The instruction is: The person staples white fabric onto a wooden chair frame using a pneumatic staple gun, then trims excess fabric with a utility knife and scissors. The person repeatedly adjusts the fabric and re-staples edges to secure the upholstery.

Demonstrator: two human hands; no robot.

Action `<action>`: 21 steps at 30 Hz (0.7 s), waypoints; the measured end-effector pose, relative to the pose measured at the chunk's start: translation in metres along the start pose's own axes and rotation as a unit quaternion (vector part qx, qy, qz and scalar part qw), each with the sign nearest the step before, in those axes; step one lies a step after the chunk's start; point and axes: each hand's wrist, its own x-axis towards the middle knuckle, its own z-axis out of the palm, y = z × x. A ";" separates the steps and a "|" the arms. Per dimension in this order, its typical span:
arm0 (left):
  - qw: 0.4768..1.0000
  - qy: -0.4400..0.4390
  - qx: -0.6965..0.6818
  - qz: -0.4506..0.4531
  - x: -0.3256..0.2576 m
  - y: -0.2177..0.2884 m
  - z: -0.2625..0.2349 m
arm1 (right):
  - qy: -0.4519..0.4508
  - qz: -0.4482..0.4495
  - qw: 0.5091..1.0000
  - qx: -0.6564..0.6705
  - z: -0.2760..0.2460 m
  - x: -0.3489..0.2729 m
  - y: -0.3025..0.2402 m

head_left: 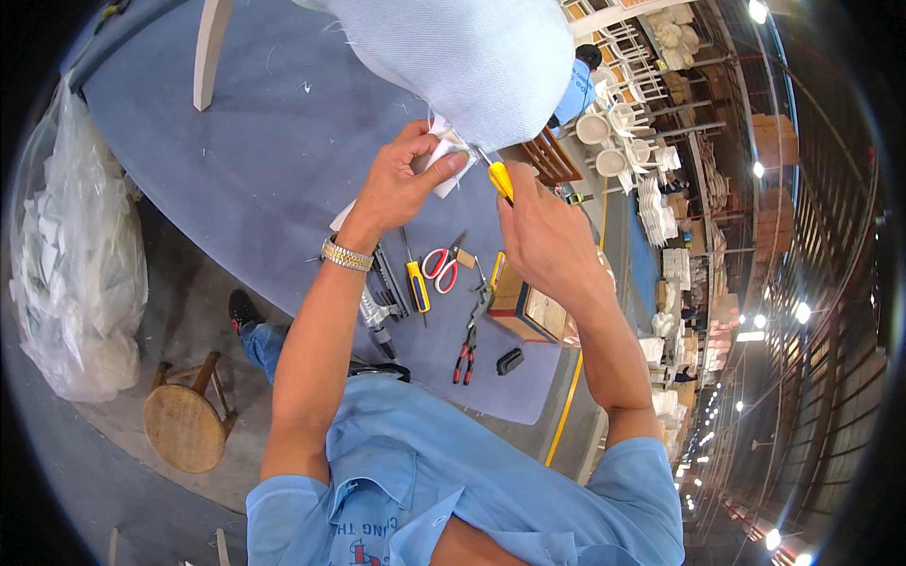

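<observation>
A chair part covered in pale blue woven fabric (462, 57) rests upside down or on its side at the top, its rounded edge toward me and loose threads along its rim. My left hand (394, 181) is closed, thumb and fingers pinching a white cloth flap (451, 172) at that edge. My right hand (552, 231) grips a yellow-handled screwdriver (501, 179), whose metal shaft meets the edge beside the flap. The exact contact of its tip is hard to make out.
On the blue-covered table (236, 179) lie red-and-white scissors (442, 272), another yellow screwdriver (418, 286), pliers (466, 351), a pneumatic stapler (379, 319) and a box (530, 309). A wooden stool (186, 429) and a clear plastic bag (80, 264) stand left. A co-worker (576, 94) is beyond.
</observation>
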 end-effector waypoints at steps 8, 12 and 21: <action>1.000 -0.004 -0.024 -0.018 0.001 -0.003 0.000 | 0.012 -0.004 0.999 -0.050 0.009 0.004 0.000; 1.000 0.000 -0.027 -0.015 0.000 -0.003 0.000 | 0.013 -0.008 0.999 -0.052 0.006 0.005 0.000; 1.000 0.005 -0.023 -0.019 0.001 -0.001 -0.002 | -0.017 -0.007 0.998 -0.061 0.000 0.010 -0.004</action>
